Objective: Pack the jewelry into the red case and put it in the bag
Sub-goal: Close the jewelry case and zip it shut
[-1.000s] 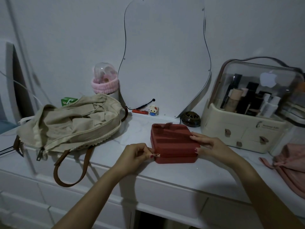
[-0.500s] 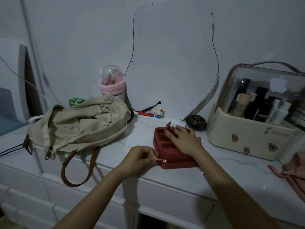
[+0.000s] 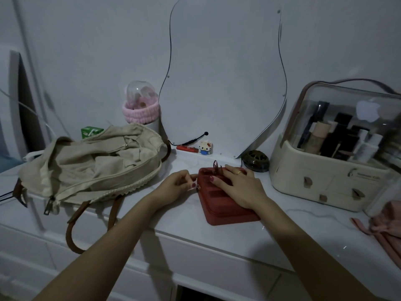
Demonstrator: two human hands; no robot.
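The red case [image 3: 219,208] lies closed on the white marble tabletop [image 3: 249,231], in the middle of the view. My left hand [image 3: 175,187] pinches the small metal zipper pull [image 3: 198,187] on the case's left side. My right hand [image 3: 238,185] lies flat on the lid with straight fingers and presses it down. A small red loop sticks up at the case's far edge. The beige bag [image 3: 93,161] with brown straps lies slumped to the left, its top gaping. No jewelry shows.
A cream cosmetics organiser [image 3: 329,170] with a clear lid stands at the right, a dark round dish [image 3: 256,160] beside it. A curvy mirror [image 3: 223,83] leans on the wall. Pink cloth [image 3: 388,227] lies far right; a pink-banded jar [image 3: 141,107] and green carton [image 3: 91,131] stand behind the bag.
My left hand has drawn the zipper pull along the case's left side toward its far end. My right hand moved from the case's right edge onto the lid.
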